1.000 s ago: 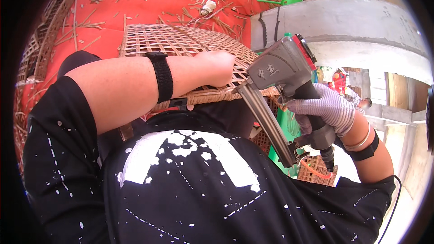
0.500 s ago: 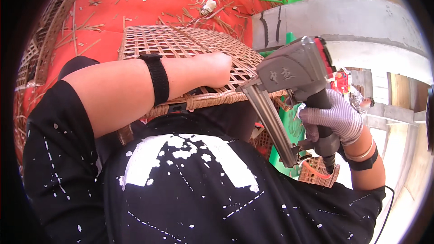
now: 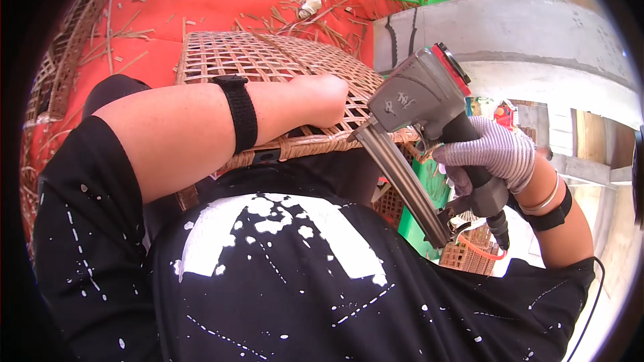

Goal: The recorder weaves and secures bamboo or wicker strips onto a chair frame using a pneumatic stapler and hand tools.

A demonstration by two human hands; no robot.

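The woven rattan panel [image 3: 268, 67] lies under the person's left forearm, with its braided rim at the near edge, just above the black shirt. The left hand [image 3: 329, 97] rests on the weave near that rim and presses it down; whether its fingers are curled or flat I cannot tell, because they are turned away from the camera. The right hand [image 3: 493, 157], in a striped work glove, is clenched around the handle of a grey pneumatic nail gun [image 3: 422, 104], and the nose of the gun sits at the rim just beside the left hand. I judge that the step in hand is fastening the rim to the weave with the gun. The next move seems to call for a steady nose on the rim and for the left hand staying out of the firing line. Beyond the left hand, loose rattan strips [image 3: 295, 17] lie on a red floor mat [image 3: 201, 7].
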